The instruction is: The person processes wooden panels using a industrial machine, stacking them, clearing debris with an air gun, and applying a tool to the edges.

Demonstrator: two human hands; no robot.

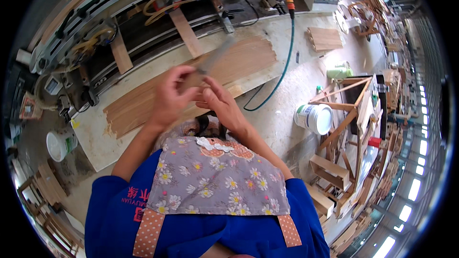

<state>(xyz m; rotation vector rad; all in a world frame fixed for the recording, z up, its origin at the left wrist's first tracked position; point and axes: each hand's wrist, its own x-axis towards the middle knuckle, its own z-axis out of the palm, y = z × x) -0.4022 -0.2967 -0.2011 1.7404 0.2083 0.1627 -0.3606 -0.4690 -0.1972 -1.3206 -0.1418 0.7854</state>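
My left hand (174, 93), slightly blurred, is closed over the table, its fingers curled at the lower end of a flat grey blade-like tool (221, 53). The tool points up and to the right; motion smears it, so its exact kind does not show. My right hand (221, 105) is close beside the left, fingers bent inward and nearly meeting it. Whatever sits in those fingers is hidden. Beneath both hands a long brown wood panel (136, 102) with ragged ends lies across the pale worktable (95, 141).
Beyond the table edge runs a machine with clamps and hoses (158, 7); two wood strips (186, 33) jut from it. A teal air hose (290, 52) loops down at right. Small boards (325, 39), a white bucket (313, 118) and a wooden frame (342, 119) stand right, another bucket (60, 145) left.
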